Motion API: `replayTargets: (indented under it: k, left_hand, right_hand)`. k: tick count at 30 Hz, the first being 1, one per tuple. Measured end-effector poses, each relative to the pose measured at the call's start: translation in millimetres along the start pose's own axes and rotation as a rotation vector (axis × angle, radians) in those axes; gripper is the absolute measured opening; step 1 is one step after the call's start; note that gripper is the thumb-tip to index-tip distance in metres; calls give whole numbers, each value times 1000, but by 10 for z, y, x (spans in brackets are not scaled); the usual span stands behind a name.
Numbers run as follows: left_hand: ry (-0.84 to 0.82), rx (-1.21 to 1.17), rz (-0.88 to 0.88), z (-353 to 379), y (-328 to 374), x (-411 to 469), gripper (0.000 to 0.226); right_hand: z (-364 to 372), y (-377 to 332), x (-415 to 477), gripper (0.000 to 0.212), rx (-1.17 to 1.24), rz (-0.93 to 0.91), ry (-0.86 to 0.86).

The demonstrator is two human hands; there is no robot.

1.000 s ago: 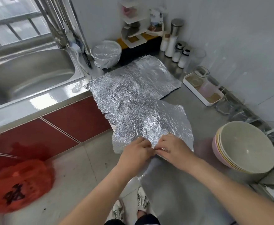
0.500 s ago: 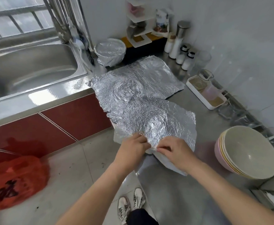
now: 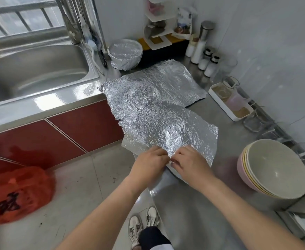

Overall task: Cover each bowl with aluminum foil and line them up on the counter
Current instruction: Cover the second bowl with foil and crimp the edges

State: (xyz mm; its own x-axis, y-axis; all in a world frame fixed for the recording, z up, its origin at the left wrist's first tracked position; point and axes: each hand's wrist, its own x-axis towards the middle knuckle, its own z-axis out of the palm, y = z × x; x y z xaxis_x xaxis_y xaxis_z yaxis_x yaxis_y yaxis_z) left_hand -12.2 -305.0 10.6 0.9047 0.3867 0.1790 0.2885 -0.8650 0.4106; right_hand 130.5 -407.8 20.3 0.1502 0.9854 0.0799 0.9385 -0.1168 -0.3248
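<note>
Silver foil sheet (image 3: 169, 129) (heavily crinkled), near edge pinched by left hand (image 3: 149, 164) and right hand (image 3: 190, 164).

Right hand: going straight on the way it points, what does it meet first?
Likely the left hand: the right hand points up-left, and their fingertips almost meet at the near edge of the crumpled foil sheet both pinch.

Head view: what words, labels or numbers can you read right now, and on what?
Nothing can be quoted.
Red plastic bag: one large black character, too blurred to read.
Printed packet: print too small to read.
Shaker bottles: no legible label.
Foil sheet, stacked bowls: no print seen.
</note>
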Motion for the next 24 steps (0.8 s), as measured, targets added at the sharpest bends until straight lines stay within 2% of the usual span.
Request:
replayTargets:
  k: [2, 4, 7, 16, 18, 22, 24]
  left_hand:
    - [17, 23, 28, 33, -7, -8, 7]
    - [25, 35, 37, 51, -6, -29, 23]
    - [47, 42, 47, 33, -3, -30, 32]
    - [95, -46, 39, 97, -51, -48, 26]
    - [79, -52, 7, 92, -55, -66, 22]
    - [78, -40, -56, -5, -74, -130, 37]
    - [88, -50, -74, -40, -24, -174, 38]
  right_hand:
    - [10, 3, -15, 14, -61, -43, 30]
    - [22, 10, -27, 14, -107, -86, 58]
    - [57, 46, -33, 14, -143, -118, 95]
    - [166, -39, -80, 23, -207, -94, 218]
    - [242, -107, -91, 24, -190, -56, 225]
    - [254, -181, -136, 10, -36, 17, 177]
    - [163, -157, -140, 22, 72, 9, 175]
